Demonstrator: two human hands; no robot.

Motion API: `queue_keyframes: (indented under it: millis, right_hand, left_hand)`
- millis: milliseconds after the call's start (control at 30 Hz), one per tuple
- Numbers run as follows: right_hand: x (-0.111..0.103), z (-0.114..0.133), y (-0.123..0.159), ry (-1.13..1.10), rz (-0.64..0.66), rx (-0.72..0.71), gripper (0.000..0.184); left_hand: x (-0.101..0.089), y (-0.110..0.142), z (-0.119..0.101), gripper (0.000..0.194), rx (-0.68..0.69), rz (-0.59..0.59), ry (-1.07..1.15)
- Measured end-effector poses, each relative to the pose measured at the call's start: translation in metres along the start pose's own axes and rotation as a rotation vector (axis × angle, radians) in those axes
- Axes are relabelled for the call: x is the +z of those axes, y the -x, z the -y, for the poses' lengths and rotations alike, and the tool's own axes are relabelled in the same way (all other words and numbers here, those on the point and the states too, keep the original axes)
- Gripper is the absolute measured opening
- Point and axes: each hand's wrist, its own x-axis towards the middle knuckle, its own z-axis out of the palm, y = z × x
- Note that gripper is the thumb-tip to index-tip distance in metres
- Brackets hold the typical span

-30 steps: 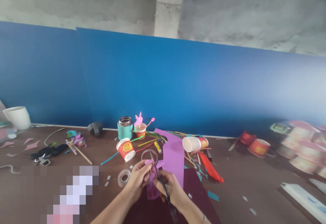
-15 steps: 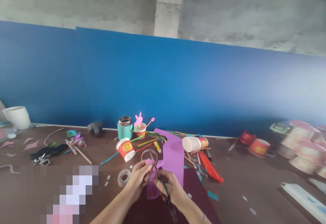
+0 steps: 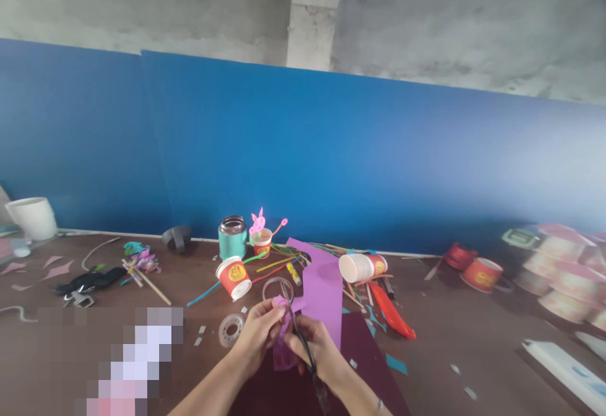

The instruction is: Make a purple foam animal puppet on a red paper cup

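My left hand (image 3: 259, 329) pinches a small piece of pink-purple paper (image 3: 280, 302) between thumb and fingers. Close beside it, my right hand (image 3: 313, 343) grips a long, slim dark tool (image 3: 309, 358) whose thin front end reaches the paper; its exact kind is unclear. A purple paper strip (image 3: 284, 356) hangs below the fingers, partly hidden by both hands. Behind them lies a large cut purple sheet (image 3: 322, 290). A thin ring-shaped thing (image 3: 265, 286) is just beyond my fingertips, and a roll of clear tape (image 3: 231, 331) lies left of my left hand.
A red paper cup (image 3: 233, 279) lies tilted before a teal jar (image 3: 231, 239). Behind stands a cup with a pink paper figure (image 3: 258, 221). Stacked cups (image 3: 357, 267) lie on their side near a red feather-like piece (image 3: 391, 312). Sticks and scraps surround a dark sheet (image 3: 367, 365).
Both hands stay almost in place. The pink-purple paper and the tool's tip have shifted slightly between my fingers.
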Motion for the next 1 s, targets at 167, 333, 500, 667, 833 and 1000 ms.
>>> queue_keyframes:
  millis: [167,333,500,667,833,1000]
  right_hand:
    - [-0.0019,0.002,0.0022,0.004,-0.002,0.013,0.033]
    - [-0.0025,0.0017,0.0016,0.017,-0.011,0.024,0.032]
    - [-0.0021,0.0022,0.0022,0.007,-0.011,0.027,0.031]
    - [-0.0021,0.0007,0.0011,0.021,-0.01,0.029,0.031]
    - [-0.0024,-0.0006,-0.001,0.001,-0.016,0.025,0.033]
    - [-0.0026,-0.0014,-0.0005,0.02,-0.026,0.023,0.032]
  left_hand:
    - [0.001,0.0,-0.0001,0.035,-0.001,-0.022,-0.014]
    - [0.0014,0.0003,0.0015,0.033,0.025,-0.024,-0.03]
    - [0.0031,0.0018,0.0007,0.033,0.031,-0.035,-0.015]
    - [0.0034,0.0035,-0.0007,0.033,0.026,-0.047,-0.003]
    - [0.0026,0.002,-0.0016,0.034,-0.001,-0.024,-0.024]
    - [0.0029,0.0012,-0.002,0.034,-0.007,-0.023,-0.019]
